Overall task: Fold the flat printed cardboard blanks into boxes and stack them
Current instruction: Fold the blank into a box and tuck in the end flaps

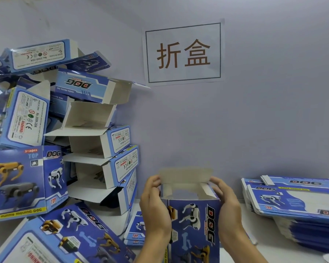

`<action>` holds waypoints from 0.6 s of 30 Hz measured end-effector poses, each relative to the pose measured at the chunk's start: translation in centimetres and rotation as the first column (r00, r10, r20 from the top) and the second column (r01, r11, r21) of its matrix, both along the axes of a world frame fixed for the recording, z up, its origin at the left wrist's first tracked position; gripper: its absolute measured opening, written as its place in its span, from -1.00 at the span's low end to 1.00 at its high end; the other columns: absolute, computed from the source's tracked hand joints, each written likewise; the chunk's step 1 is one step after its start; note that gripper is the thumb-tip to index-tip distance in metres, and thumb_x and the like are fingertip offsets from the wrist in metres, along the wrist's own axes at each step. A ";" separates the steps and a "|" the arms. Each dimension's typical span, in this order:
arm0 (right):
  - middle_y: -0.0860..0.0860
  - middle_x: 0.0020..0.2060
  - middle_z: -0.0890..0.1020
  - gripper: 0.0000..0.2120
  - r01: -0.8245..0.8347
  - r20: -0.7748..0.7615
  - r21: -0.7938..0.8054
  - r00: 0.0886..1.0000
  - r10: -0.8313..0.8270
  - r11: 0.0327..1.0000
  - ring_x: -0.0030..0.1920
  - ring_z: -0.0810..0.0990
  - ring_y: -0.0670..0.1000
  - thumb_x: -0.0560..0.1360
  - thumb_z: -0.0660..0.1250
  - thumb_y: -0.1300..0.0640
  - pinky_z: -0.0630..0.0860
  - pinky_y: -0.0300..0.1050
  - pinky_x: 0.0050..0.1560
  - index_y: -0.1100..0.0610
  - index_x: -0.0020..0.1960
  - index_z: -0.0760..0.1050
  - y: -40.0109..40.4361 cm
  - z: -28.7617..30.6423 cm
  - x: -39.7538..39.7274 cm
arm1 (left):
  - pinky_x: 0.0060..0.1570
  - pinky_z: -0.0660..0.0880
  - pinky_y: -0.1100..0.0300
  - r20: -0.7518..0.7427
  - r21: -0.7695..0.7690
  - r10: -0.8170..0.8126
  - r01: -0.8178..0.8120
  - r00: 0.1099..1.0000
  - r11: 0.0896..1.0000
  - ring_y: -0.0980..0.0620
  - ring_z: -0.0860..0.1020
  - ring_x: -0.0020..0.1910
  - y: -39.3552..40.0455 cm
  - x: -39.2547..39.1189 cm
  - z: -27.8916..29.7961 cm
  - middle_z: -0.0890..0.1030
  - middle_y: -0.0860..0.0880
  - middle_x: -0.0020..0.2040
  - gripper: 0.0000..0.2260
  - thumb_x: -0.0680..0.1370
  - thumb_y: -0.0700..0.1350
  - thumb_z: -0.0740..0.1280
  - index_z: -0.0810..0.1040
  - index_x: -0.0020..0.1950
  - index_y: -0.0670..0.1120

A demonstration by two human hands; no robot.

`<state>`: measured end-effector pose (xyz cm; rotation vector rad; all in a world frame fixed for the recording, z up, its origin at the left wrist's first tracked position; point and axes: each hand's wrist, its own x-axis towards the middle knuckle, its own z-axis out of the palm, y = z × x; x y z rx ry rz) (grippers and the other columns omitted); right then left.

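A blue printed "DOG" box [195,224] stands upright at the bottom centre, its top open and its rear lid flap raised. My left hand [155,207] grips its left side, fingers curled over the top left edge. My right hand [226,204] grips the right side, with the fingers at the top right corner by a side flap. A stack of flat blue blanks [296,204] lies on the table at the right. Several folded boxes [95,141] are piled in a leaning heap on the left.
A white sheet with two large characters [183,53] is taped to the pale wall behind. More folded boxes [61,238] lie on their sides at the bottom left. A couple of flat blanks [134,230] sit beside my left wrist. White table surface [254,253] shows near my right forearm.
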<state>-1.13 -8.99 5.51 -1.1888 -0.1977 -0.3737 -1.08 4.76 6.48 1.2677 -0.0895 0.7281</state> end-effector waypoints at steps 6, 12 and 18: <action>0.07 0.09 0.70 -0.50 -0.271 -0.002 -0.047 0.962 0.271 0.961 0.01 0.70 0.25 0.38 0.35 -0.08 0.67 0.07 -0.11 -0.18 0.31 0.42 -1.0 0.7 -0.3 | -0.46 0.51 0.26 -0.141 -0.015 -0.125 0.125 0.982 0.992 0.18 0.61 -0.40 0.3 -0.3 0.8 0.65 0.16 -0.30 -0.76 0.69 -0.18 0.10 0.46 0.15 0.13; 0.04 -0.05 0.74 -0.64 -0.101 -0.008 -0.206 0.995 0.101 0.973 -0.13 0.72 0.20 0.43 0.34 -0.06 0.67 0.00 -0.21 -0.02 0.21 0.51 -1.6 1.9 -0.3 | -0.46 0.42 0.47 -0.203 0.057 -0.172 0.187 0.964 0.981 0.35 0.58 -0.31 0.4 -0.5 2.2 0.63 0.03 -0.09 -0.82 0.65 -0.17 0.19 0.57 0.05 0.02; 0.24 -0.21 0.68 -0.68 -0.100 -0.094 -0.154 0.992 0.086 0.983 -0.35 0.65 0.22 0.51 0.27 -0.11 0.59 -0.01 -0.30 0.10 -0.01 0.64 -3.3 3.9 -1.6 | -0.35 0.55 0.27 -0.220 0.194 -0.357 0.399 0.908 0.896 0.10 0.63 -0.30 1.8 -1.4 4.4 0.67 -0.03 -0.17 -0.79 0.65 -0.06 0.24 0.63 -0.08 -0.03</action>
